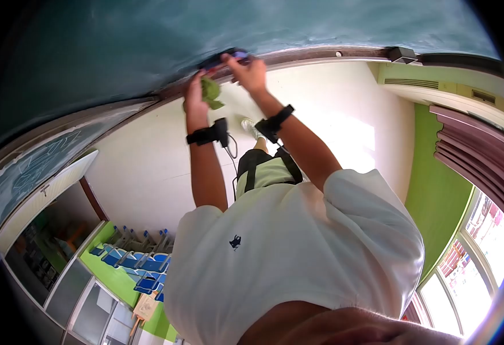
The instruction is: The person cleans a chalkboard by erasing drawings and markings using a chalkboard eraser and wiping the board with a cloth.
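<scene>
Along the lower edge of a green chalkboard (321, 23), both hands are close together. My left hand (194, 98) is closed, with a crumpled green cloth (210, 93) at its fingers; its fingertips reach the reddish underside of a dark, blurred object. My right hand (251, 73) has its thumb and fingers closed around the right end of that dark bluish object (220, 59), which lies against the ledge. Motion blurs the fingertips of both hands. Each wrist wears a black strap with a small device and a cable.
The board's ledge (304, 56) runs across the top, with a dark block (402, 55) on its right. Blue chairs (140, 261) stand at lower left near a green wall. Purple curtains (473, 155) and windows (462, 282) are at right. A side board (45, 161) is at left.
</scene>
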Action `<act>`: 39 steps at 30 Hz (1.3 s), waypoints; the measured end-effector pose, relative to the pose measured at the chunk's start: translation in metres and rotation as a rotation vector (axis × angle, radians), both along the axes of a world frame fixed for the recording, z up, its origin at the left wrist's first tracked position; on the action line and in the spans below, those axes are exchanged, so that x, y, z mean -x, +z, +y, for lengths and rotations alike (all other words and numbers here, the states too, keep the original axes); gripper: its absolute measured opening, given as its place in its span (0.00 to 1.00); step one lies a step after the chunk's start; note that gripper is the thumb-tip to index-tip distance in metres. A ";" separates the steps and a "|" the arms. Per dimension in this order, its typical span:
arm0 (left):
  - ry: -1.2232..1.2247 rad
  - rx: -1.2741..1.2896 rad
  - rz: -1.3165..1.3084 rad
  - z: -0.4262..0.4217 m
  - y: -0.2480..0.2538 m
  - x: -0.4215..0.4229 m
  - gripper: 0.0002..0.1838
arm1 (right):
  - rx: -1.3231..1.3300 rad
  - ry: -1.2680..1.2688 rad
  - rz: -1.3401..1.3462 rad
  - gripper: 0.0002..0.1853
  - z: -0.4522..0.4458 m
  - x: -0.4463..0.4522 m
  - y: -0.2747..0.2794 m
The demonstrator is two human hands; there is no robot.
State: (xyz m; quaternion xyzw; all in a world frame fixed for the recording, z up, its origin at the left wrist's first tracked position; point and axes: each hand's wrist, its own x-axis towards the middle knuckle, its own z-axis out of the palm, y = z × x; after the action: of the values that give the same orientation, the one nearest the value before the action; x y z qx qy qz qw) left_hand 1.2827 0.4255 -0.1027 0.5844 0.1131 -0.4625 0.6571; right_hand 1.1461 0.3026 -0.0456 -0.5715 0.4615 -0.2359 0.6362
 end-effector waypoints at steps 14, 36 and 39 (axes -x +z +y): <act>-0.707 0.128 0.077 -0.060 0.051 0.111 0.15 | 0.853 -0.484 0.565 0.29 -0.168 0.184 -0.011; 0.156 0.077 0.131 0.106 -0.066 -0.028 0.34 | 0.712 -0.227 0.297 0.26 -0.011 0.018 -0.018; 0.177 0.089 0.126 0.108 -0.073 -0.026 0.32 | 0.769 -0.319 0.406 0.23 -0.066 0.067 -0.029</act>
State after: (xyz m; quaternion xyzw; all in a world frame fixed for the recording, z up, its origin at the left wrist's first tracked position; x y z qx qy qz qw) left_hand 1.3087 0.5336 -0.1755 0.5122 0.1846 -0.4431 0.7122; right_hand 1.0794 0.2369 -0.0746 -0.7224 0.5378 -0.3685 0.2305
